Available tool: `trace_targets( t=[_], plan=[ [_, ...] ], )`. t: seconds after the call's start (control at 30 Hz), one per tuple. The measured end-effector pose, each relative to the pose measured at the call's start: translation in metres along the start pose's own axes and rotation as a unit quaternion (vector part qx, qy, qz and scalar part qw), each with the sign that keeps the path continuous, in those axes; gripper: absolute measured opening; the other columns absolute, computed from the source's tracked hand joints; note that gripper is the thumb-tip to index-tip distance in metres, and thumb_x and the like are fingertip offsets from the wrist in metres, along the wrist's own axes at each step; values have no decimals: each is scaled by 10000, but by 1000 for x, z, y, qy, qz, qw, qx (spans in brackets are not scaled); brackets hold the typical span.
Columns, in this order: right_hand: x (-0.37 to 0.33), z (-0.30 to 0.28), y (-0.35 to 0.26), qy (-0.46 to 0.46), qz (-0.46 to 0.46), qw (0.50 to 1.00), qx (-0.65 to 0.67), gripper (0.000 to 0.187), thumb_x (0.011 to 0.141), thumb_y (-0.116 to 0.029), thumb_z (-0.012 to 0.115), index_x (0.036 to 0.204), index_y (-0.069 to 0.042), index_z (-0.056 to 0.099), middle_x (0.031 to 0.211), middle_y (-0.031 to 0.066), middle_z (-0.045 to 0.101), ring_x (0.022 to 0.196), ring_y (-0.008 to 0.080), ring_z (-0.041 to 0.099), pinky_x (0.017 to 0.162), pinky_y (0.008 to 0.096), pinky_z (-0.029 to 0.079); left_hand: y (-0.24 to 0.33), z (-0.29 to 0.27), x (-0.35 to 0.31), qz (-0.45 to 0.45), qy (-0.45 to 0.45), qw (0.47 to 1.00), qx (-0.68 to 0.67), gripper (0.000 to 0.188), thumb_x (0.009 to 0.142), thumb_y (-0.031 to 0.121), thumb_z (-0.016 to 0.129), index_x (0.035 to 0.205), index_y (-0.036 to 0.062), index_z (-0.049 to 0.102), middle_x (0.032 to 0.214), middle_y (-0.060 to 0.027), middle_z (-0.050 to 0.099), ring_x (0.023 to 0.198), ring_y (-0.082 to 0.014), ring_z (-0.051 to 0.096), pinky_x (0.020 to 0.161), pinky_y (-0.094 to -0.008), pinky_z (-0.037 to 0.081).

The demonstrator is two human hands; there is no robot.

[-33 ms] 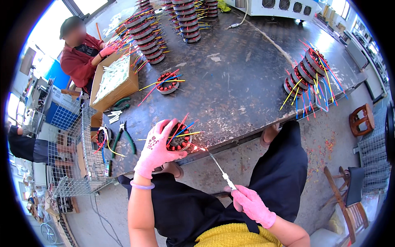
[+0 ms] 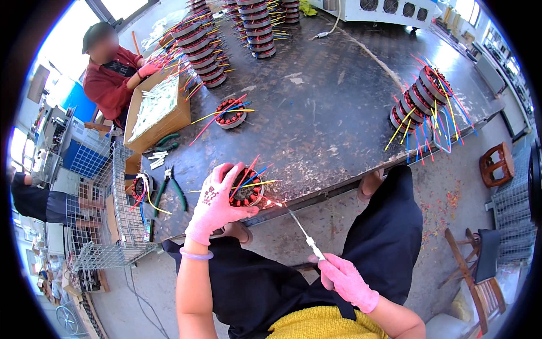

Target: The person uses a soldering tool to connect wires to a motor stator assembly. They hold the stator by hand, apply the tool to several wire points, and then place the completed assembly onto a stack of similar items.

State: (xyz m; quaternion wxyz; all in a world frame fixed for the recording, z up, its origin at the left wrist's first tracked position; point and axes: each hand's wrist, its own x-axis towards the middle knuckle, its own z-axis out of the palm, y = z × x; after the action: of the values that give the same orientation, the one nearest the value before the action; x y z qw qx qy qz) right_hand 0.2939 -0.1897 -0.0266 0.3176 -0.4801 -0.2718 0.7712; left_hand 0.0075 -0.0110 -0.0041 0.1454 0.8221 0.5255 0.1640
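Note:
My left hand (image 2: 217, 198), in a pink glove, is closed round a motor stator (image 2: 246, 195) at the table's front edge. Red windings fill its ring, and red, blue and yellow wires stick out of it. In my right hand (image 2: 349, 282), also gloved in pink, is a thin rod-shaped tool (image 2: 312, 245) with a white grip. The tool's slender metal end points up and left towards the stator's near right side. Bright orange glowing spots (image 2: 270, 203) show between tip and stator; whether the tip touches it I cannot tell.
A single stator (image 2: 230, 114) lies farther back, with stator stacks behind (image 2: 203, 56) and a leaning stack at right (image 2: 420, 99). Cutting pliers (image 2: 169, 189), a carton of white sleeves (image 2: 182, 116) and a wire basket (image 2: 104, 248) are at left. A person (image 2: 113, 79) works beyond the carton.

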Motion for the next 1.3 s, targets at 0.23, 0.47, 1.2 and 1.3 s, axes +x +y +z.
trace_targets(
  t=[0.23, 0.47, 1.2, 1.3],
  plan=[
    [0, -2, -4, 1, -13, 1000, -5, 356, 1060, -235, 489, 1321, -5, 565, 692, -45, 471, 622, 47, 428, 572, 214, 348, -3, -3, 1, 45, -5, 999, -3, 923, 583, 329, 902, 1388, 80, 526, 1279, -174, 534, 1188, -374, 534, 1018, -462, 434],
    [-10, -4, -21, 13, -27, 999, 42, 355, 1048, -213, 518, 1321, 9, 556, 687, -43, 467, 604, 53, 391, 559, 215, 301, -9, -18, -5, -37, 17, 974, -223, 946, 636, 322, 898, 1414, 2, 465, 1277, -118, 538, 1204, -277, 552, 1034, -373, 441],
    [-15, 14, -34, 108, -117, 983, -89, 371, 1063, -319, 450, 739, -138, 452, 563, -73, 358, 440, 37, 291, 407, 226, 172, -29, 33, -38, -14, -78, 604, -793, 812, 923, 560, 603, 1460, -22, 422, 1407, -146, 559, 1255, -244, 559, 1100, -402, 424],
    [-15, 12, -31, 100, -121, 984, -87, 357, 1064, -330, 452, 773, -128, 489, 567, -74, 360, 437, 37, 286, 405, 222, 174, -29, 33, -38, -7, -67, 633, -771, 851, 914, 605, 603, 1461, -22, 422, 1416, -144, 551, 1267, -245, 550, 1111, -404, 409]
  ],
)
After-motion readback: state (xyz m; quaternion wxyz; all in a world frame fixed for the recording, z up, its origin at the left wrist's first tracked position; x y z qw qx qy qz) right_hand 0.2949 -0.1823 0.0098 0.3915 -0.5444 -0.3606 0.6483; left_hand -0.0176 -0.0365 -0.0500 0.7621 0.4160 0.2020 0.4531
